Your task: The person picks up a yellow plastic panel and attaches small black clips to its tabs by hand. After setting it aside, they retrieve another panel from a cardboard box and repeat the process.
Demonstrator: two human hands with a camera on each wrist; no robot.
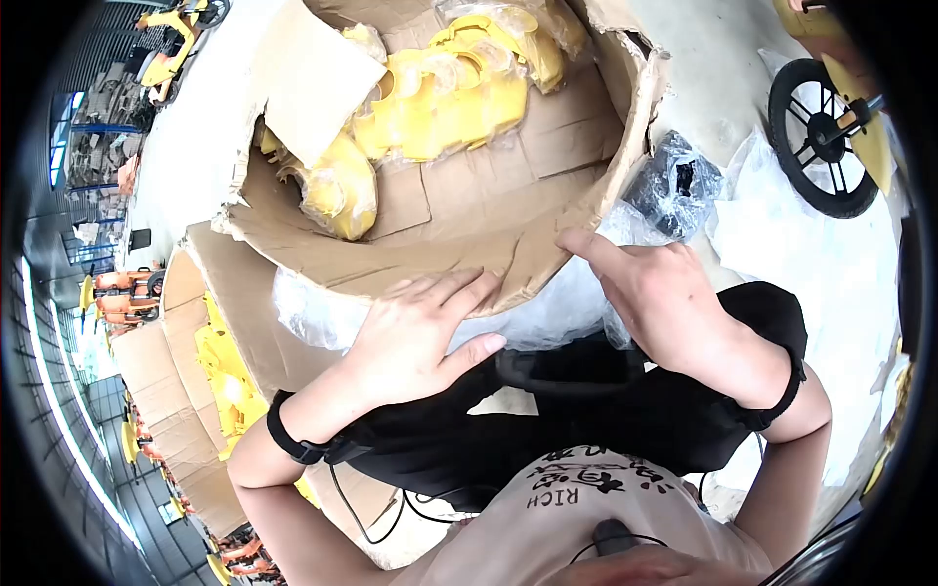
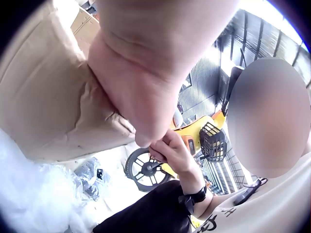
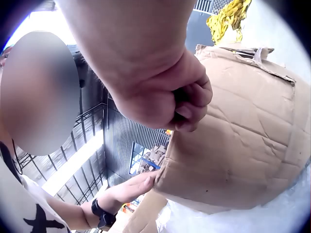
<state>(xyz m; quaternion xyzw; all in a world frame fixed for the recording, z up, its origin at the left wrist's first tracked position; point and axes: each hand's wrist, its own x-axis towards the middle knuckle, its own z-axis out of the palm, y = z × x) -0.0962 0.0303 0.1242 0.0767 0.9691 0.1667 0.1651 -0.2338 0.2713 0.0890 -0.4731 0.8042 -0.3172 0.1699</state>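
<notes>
A large cardboard box (image 1: 430, 244) stands open before me, holding yellow plastic parts (image 1: 430, 107) in clear wrap. My left hand (image 1: 415, 332) rests on its near rim, fingers fairly straight across the edge and thumb spread out to the side. In the right wrist view this left hand (image 3: 131, 189) meets the box at its edge. To the right, my right hand (image 1: 669, 298) holds the rim, its thumb over the edge. Its other fingers (image 3: 197, 94) are curled beside the outer cardboard wall (image 3: 233, 141). The left wrist view shows the right hand (image 2: 175, 153) partly behind the left one.
Clear plastic film (image 1: 567, 303) bunches under the near side of the box. A dark wrapped part (image 1: 674, 186) lies right of it, close to a wheel (image 1: 824, 139). A second carton (image 1: 244, 322) with yellow parts stands at left. Black-trousered knees (image 1: 625, 420) flank the workspace.
</notes>
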